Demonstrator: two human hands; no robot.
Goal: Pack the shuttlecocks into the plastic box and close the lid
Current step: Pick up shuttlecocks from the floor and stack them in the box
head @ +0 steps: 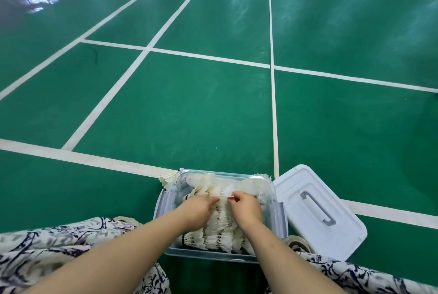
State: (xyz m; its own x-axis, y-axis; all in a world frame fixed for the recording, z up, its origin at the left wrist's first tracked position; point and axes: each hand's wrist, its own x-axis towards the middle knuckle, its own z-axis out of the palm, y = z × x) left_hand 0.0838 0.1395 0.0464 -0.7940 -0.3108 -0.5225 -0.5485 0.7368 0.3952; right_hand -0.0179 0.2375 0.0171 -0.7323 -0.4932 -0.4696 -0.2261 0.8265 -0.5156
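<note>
A clear plastic box (260, 178) with grey side latches stands on the green floor in front of me, filled with several white feather shuttlecocks (218, 234) lying in rows. My left hand (198, 212) reaches into the box, fingers down among the feathers. My right hand (245, 208) is beside it inside the box, pinching the white feathers of one shuttlecock (226, 192). The white lid (315, 208) with a grey handle lies off the box, flat on the floor to its right. More shuttlecocks (167, 179) show just outside the box's far left corner.
The floor is a green badminton court with white lines (273, 104). Patterned white and dark fabric (52, 246) covers my knees at the bottom left and right. A shoe tip (297, 242) pokes out beside the lid's near edge.
</note>
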